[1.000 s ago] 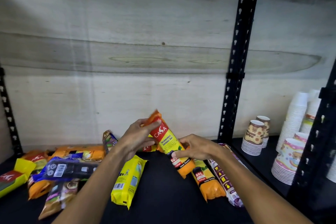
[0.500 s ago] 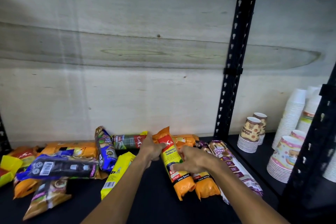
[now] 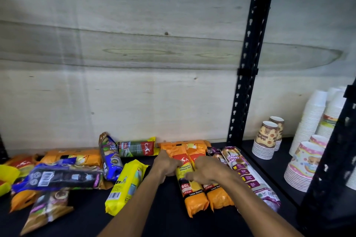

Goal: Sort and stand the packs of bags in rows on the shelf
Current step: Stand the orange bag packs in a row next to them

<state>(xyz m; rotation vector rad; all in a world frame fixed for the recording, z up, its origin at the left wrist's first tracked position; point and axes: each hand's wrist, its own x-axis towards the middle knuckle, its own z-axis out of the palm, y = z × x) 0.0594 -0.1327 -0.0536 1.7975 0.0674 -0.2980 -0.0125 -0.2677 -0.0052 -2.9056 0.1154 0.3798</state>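
Observation:
An orange Casa garbage-bag pack (image 3: 189,188) lies flat on the black shelf (image 3: 163,217), lengthwise toward me. My left hand (image 3: 166,164) grips its upper left edge and my right hand (image 3: 207,169) presses on its middle. A second orange pack (image 3: 217,196) lies right beside it, and purple draw-string packs (image 3: 242,167) lie further right. Another orange pack (image 3: 185,144) lies crosswise against the back wall. A yellow pack (image 3: 125,186) lies left of my left arm. A green-and-red Casa pack (image 3: 136,148) and a blue pack (image 3: 109,157) sit behind it.
A loose heap of orange, blue and brown packs (image 3: 57,177) covers the shelf's left part. A black perforated upright (image 3: 248,59) divides the bays. Stacks of paper cups (image 3: 267,138) and white cups (image 3: 312,121) fill the right bay. A wooden back wall (image 3: 134,63) closes the shelf.
The orange pack came down from a raised tilt in both hands to lying flat next to the other orange pack. My hands followed it down and now rest on it.

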